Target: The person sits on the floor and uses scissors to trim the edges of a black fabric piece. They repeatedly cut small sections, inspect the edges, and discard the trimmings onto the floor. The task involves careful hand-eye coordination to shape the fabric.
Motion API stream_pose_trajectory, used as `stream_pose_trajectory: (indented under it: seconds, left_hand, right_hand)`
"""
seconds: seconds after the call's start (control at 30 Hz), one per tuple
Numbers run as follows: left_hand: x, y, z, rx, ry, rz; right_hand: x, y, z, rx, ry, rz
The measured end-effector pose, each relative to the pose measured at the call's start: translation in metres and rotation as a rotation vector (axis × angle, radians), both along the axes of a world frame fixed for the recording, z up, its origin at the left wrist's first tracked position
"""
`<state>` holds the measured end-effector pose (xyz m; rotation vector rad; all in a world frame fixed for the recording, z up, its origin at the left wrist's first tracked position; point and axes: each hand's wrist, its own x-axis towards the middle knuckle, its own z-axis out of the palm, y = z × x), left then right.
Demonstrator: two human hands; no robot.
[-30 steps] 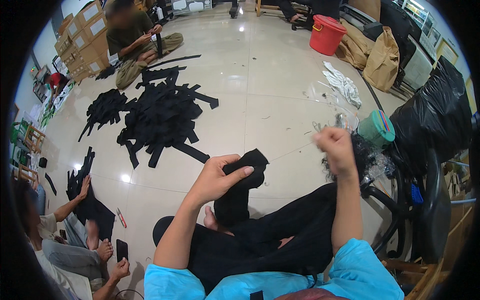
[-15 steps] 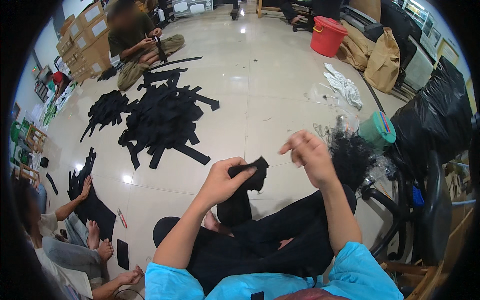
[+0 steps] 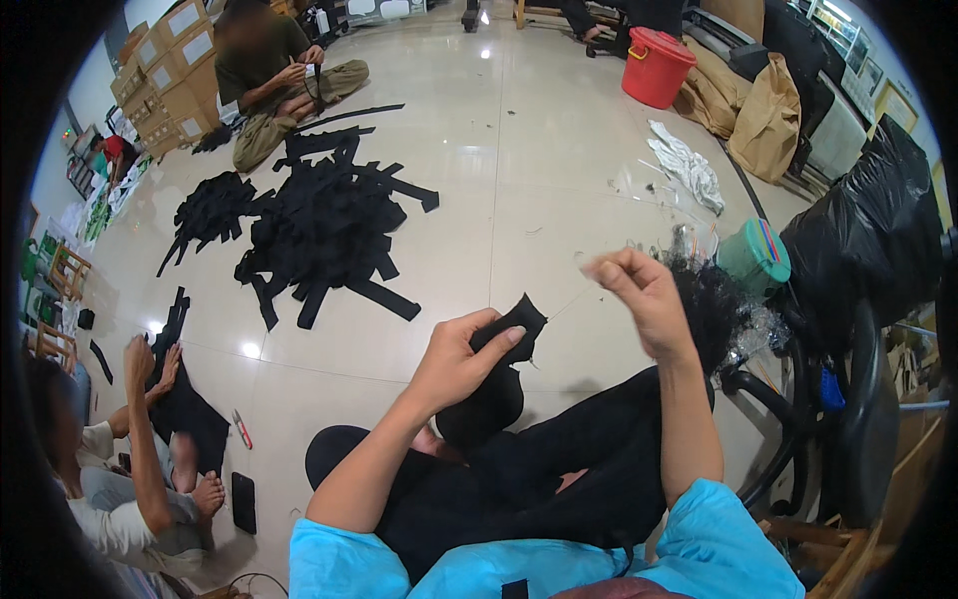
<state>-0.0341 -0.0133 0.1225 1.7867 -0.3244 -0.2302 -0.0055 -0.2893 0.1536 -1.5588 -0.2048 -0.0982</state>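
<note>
My left hand (image 3: 461, 357) is closed on a black fabric strip (image 3: 526, 324), thumb on top, with the cut end sticking out past the fingers. The rest of the strip hangs over my crossed legs. To the right, my right hand (image 3: 641, 298) is raised with its fingertips pinched together. A fine thread (image 3: 569, 302) runs from the strip's edge up to those fingertips; it is faint and hard to see.
A large pile of black strips (image 3: 324, 230) and a smaller pile (image 3: 213, 208) lie ahead left. Two people sit near them. Thread snips (image 3: 242, 429) and a phone (image 3: 243, 502) are at left. Loose black threads (image 3: 699, 304), a green tub (image 3: 753, 255) and a black bag (image 3: 863, 235) stand right.
My right fingers have gone from spread and blurred to a pinch, a little further right. The strip's end in my left hand has risen slightly rightward. The person at left has raised a hand.
</note>
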Motion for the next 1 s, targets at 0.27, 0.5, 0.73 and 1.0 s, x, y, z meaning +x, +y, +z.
stream_pose_trajectory:
  seconds: [0.27, 0.5, 0.73, 1.0]
  left_hand:
    - [-0.002, -0.003, 0.0, 0.032, 0.065, -0.163]
    - [0.009, 0.001, -0.037, 0.259, -0.35, 0.039]
    - [0.008, -0.006, -0.049, 0.242, -0.362, 0.109]
    - [0.004, 0.007, -0.016, 0.006, 0.327, -0.474]
  right_hand:
    - [-0.008, 0.028, -0.021, 0.581, 0.347, 0.102]
    - [-0.026, 0.043, -0.008, 0.194, 0.074, 0.164]
    - [-0.029, 0.038, -0.001, 0.327, -0.028, 0.108]
    - [-0.007, -0.006, 0.011, 0.634, 0.136, 0.076]
